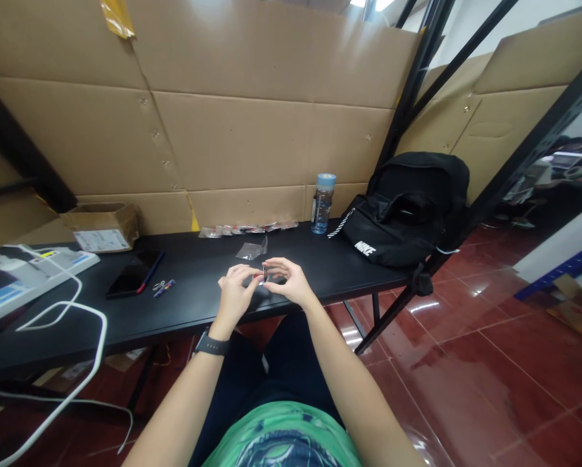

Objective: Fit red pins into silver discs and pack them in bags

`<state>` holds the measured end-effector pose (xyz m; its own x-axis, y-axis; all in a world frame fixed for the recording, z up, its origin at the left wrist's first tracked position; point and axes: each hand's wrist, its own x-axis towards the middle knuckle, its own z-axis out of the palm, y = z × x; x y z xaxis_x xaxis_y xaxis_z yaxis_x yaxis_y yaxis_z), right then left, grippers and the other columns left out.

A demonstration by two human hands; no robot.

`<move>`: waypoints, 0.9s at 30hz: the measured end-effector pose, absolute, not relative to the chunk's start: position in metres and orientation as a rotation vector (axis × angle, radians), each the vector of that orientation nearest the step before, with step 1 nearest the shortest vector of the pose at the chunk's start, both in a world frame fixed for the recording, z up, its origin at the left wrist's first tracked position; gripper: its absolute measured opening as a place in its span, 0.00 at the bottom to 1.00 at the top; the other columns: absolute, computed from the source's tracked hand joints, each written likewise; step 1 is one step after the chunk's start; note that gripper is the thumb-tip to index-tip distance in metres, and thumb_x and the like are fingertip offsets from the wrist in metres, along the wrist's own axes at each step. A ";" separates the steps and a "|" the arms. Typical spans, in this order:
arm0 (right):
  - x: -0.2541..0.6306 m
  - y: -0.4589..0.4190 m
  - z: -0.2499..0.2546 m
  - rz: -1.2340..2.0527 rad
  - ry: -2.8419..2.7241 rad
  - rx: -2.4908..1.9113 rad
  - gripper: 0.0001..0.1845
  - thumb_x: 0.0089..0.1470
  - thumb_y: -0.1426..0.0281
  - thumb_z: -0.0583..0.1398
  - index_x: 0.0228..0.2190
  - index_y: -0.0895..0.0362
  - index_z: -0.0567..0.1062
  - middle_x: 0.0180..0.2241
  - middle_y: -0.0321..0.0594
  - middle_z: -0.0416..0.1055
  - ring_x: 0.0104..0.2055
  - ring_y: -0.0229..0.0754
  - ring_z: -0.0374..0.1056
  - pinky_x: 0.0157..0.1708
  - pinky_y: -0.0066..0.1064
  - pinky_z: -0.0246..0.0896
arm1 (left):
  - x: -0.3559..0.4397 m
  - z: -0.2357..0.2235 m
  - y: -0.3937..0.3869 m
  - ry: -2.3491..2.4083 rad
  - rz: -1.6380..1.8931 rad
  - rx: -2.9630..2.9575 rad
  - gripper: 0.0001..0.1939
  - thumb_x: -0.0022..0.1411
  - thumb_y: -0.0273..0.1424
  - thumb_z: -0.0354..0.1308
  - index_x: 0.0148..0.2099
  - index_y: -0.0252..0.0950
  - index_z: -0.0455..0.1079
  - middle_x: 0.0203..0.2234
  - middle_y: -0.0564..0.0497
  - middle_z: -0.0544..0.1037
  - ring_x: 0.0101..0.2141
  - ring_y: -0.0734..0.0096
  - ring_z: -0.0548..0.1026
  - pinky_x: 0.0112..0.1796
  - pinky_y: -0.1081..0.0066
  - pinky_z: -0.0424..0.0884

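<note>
In the head view my two hands meet over the front edge of the black table. My left hand, with a dark watch on its wrist, pinches the red end of a small red-and-silver piece. On the other side, my right hand grips the same piece between thumb and fingertips. The piece is too small for its kind to be told. Just beyond my hands lies a small clear plastic bag. A row of small clear packets stretches along the back of the table.
To the left are a phone, a keyring, an open cardboard box and a white power strip with looping cables. A water bottle and a black backpack stand at the right. Cardboard panels rise behind.
</note>
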<state>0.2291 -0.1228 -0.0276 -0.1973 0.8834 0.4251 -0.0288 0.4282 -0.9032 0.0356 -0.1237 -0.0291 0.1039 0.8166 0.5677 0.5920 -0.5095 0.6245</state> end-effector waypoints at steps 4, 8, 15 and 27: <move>0.229 -0.125 -0.029 1.008 -1.560 -0.774 0.31 0.45 0.65 0.75 0.51 0.54 0.78 0.51 0.47 0.81 0.51 0.50 0.80 0.52 0.39 0.73 | 0.037 -0.028 -0.126 1.437 1.334 2.177 0.08 0.69 0.35 0.61 0.41 0.45 0.82 0.44 0.47 0.84 0.54 0.52 0.75 0.56 0.50 0.67; 0.228 -0.126 -0.029 1.006 -1.558 -0.769 0.30 0.44 0.65 0.76 0.50 0.54 0.79 0.50 0.47 0.81 0.50 0.50 0.81 0.51 0.40 0.74 | 0.036 -0.030 -0.124 1.451 1.322 2.185 0.07 0.68 0.34 0.61 0.41 0.44 0.82 0.44 0.46 0.84 0.53 0.53 0.75 0.56 0.50 0.66; 0.228 -0.126 -0.030 1.000 -1.561 -0.844 0.30 0.42 0.63 0.76 0.48 0.54 0.81 0.46 0.45 0.83 0.49 0.54 0.81 0.50 0.42 0.76 | 0.035 -0.032 -0.124 1.462 1.306 2.217 0.07 0.67 0.33 0.62 0.40 0.44 0.82 0.43 0.46 0.84 0.52 0.52 0.75 0.53 0.52 0.66; 0.226 -0.125 -0.034 1.109 -1.469 -0.894 0.30 0.44 0.58 0.76 0.48 0.55 0.80 0.44 0.47 0.83 0.43 0.49 0.82 0.44 0.38 0.79 | 0.040 -0.032 -0.131 1.539 1.308 2.342 0.07 0.69 0.33 0.61 0.40 0.43 0.81 0.42 0.46 0.85 0.52 0.51 0.75 0.51 0.52 0.59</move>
<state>0.2260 -0.1247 -0.0340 -0.1793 0.9391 0.2931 -0.0241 0.2937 -0.9556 0.0398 -0.1314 -0.0319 0.1474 0.7737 0.6161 0.7328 -0.5038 0.4574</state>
